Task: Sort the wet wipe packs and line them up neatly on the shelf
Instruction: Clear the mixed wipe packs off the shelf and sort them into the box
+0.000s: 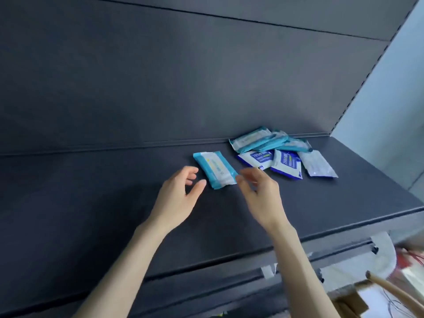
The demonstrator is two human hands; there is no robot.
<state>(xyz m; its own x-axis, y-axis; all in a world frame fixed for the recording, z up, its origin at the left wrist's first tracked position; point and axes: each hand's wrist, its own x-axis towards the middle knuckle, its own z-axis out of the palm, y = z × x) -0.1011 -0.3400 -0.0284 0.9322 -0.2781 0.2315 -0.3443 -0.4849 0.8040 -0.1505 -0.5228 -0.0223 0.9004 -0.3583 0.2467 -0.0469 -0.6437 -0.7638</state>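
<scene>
A teal-and-white wet wipe pack (214,169) lies alone on the dark shelf (91,203), turned at a slant. My left hand (181,191) hovers just to its left with relaxed fingers, holding nothing. On the other side of the pack my right hand (259,191) also holds nothing, its fingertips close to the pack's lower right corner. Behind and to the right is a loose pile of several packs: teal ones (263,141) at the back, two dark-blue-and-white ones (257,159) (287,164) in front, and a pale pack (317,166) at the right.
The shelf's dark back panel (183,76) rises behind the packs. A light side wall (390,99) bounds the shelf at the right. Below the shelf's front edge at lower right are cardboard boxes (353,301), wooden sticks (394,294) and red items (413,258).
</scene>
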